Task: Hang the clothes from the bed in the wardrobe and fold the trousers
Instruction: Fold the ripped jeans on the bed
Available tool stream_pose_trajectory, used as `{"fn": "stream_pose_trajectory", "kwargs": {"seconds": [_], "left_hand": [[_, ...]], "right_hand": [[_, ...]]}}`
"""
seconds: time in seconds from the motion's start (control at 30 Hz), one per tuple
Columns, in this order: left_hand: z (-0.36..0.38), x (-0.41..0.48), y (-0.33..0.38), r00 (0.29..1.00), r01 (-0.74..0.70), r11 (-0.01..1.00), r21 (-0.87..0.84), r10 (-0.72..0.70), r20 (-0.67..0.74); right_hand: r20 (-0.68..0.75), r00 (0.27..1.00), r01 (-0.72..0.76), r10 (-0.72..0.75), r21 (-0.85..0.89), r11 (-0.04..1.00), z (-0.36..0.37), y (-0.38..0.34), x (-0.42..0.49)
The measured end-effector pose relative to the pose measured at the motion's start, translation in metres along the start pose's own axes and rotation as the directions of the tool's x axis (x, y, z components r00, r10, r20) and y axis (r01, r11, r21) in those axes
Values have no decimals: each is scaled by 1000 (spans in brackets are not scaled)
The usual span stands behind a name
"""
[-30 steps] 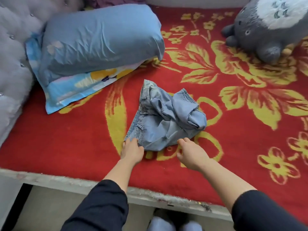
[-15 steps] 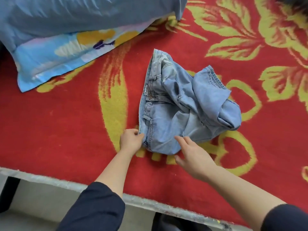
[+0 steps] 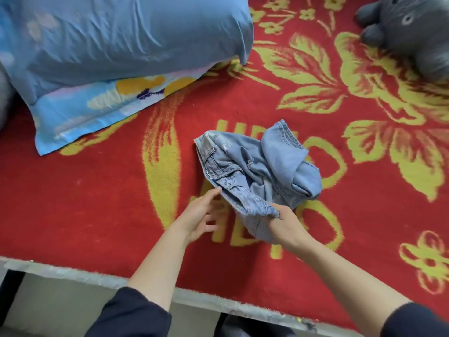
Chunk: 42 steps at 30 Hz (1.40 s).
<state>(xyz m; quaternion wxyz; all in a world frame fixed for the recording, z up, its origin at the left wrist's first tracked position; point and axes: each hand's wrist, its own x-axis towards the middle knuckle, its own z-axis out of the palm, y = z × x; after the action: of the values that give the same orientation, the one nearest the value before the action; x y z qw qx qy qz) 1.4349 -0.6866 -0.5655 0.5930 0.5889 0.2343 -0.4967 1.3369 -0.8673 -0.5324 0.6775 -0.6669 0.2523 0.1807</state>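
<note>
So the right hand (image 3: 289, 229) pinches the near edge of the trousers (image 3: 257, 171) and lifts it off the red blanket (image 3: 85, 203); the left hand (image 3: 198, 215) is spread, fingertips (image 3: 213, 193) just touching the waistband (image 3: 218, 176). The trousers are a crumpled heap (no neat fold yet), so folding has hardly begun. Half a second ago that edge lay flat. Farther back sit a blue pillow (image 3: 121, 40) and grey toy (image 3: 410, 32).
</note>
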Motion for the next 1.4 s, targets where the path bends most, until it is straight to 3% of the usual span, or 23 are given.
{"fn": "stream_pose_trajectory", "kwargs": {"seconds": [0.13,0.23,0.43,0.53,0.63,0.77,0.87,0.93,1.0,1.07,1.1,1.13,1.17,1.2,1.23,1.27,1.3,1.37,1.4], "left_hand": [[40,4,19,997,-72,941,-330,58,-52],[69,2,21,991,-114,882,-458,65,-121],[103,-14,-5,983,30,950,-312,-84,-161],[107,-26,-48,950,163,976,-143,-194,-243],[107,-41,-104,886,374,923,91,-327,-328],[130,-58,-129,854,490,868,85,-457,-250],[171,-52,-106,901,417,908,-36,-418,-114],[211,-47,-72,956,273,948,-161,-286,-66],[251,-41,-20,991,79,936,-343,-110,-73],[288,-39,39,996,-79,895,-438,53,-72],[302,-40,67,989,-145,885,-442,130,-65],[316,-44,97,974,-221,871,-438,218,-59],[332,-53,129,947,-304,843,-444,318,-45],[347,-66,161,905,-382,798,-467,424,-15],[362,-83,193,846,-447,731,-515,532,21],[375,-102,224,770,-497,645,-580,636,47],[384,-120,251,678,-537,550,-639,733,61],[391,-155,285,491,-579,401,-710,867,89],[389,-166,291,431,-581,354,-733,898,92]], "right_hand": [[54,994,-86,95,-145,986,-43,-25,-32],[51,983,-164,177,-192,968,-74,-34,-68],[-52,921,-385,385,-268,883,-136,-23,-148],[-160,853,-514,496,-423,746,-171,7,-187],[-305,758,-631,577,-570,527,-189,48,-218],[-480,690,-698,542,-639,323,-196,91,-225],[-461,763,-563,453,-818,115,-217,87,-202],[-430,821,-478,375,-877,42,-245,63,-182],[-469,859,-487,203,-873,42,-283,25,-158],[-555,831,-549,-28,-828,115,-329,-23,-136],[-612,788,-580,-67,-775,249,-349,-47,-126],[-665,746,-567,-31,-658,495,-370,-75,-115],[-670,740,-455,67,-424,783,-388,-105,-104],[-602,784,-263,153,-98,960,-404,-138,-93],[-587,802,-37,109,133,990,-416,-172,-85],[-649,760,178,-23,175,968,-425,-205,-81],[-731,651,361,-205,60,931,-431,-234,-81],[-772,304,583,-558,-313,750,-433,-270,-92],[-722,175,627,-669,-442,641,-431,-274,-97]]}}
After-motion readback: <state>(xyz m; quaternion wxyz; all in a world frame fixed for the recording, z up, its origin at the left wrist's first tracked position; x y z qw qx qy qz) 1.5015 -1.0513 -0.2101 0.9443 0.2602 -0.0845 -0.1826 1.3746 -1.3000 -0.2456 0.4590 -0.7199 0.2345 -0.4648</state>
